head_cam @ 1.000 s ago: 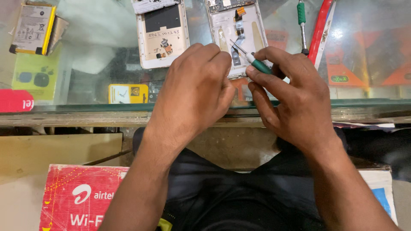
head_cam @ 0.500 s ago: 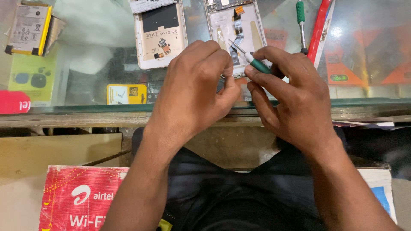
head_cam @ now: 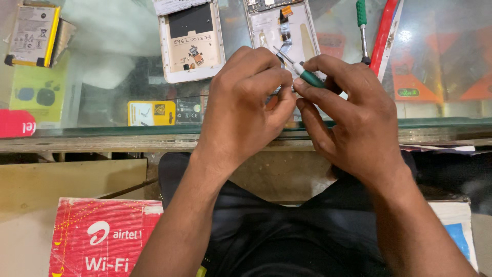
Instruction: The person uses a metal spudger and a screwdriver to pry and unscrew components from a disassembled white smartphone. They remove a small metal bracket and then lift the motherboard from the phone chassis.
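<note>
Head view, left to right: a yellow-edged battery and a white back shell lie on the glass table. The left hand curls over the open phone frame, what it pinches hidden. The right hand grips a green-handled screwdriver; best kept steady, tip seated squarely. A second green screwdriver lies beyond. Neither shell holds loose parts that I can see.

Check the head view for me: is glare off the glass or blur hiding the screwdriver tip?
Head view: sharp, no motion blur. A bright glare spot sits on the glass counter top at upper right, away from the work. The metal tip of the green-handled screwdriver shows clearly over the opened white phone frame. The left hand and right hand hide the frame's lower end.
</note>
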Action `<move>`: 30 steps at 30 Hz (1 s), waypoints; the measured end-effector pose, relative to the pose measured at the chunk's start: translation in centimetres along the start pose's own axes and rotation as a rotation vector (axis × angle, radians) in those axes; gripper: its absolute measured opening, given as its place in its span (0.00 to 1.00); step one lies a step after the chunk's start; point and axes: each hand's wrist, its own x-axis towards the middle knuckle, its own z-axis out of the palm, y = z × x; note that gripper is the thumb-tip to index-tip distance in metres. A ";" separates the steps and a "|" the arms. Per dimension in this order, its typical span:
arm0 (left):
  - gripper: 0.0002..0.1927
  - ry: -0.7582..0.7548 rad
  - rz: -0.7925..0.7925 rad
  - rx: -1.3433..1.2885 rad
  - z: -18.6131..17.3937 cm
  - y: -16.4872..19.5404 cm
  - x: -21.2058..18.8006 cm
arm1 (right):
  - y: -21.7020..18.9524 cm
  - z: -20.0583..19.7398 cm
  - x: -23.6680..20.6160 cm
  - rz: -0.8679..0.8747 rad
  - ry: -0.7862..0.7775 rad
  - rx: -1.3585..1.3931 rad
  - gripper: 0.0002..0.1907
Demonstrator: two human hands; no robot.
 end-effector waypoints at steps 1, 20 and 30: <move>0.04 0.000 0.004 -0.005 0.0 0.0 0.1 | 0.0 0.0 0.0 0.002 0.001 -0.001 0.13; 0.06 -0.057 0.073 0.138 0.0 0.5 -0.7 | 0.1 -0.1 0.0 0.011 -0.002 0.015 0.13; 0.07 -0.046 0.171 0.244 0.4 0.1 -1.3 | 0.1 0.0 0.1 -0.004 0.003 0.007 0.12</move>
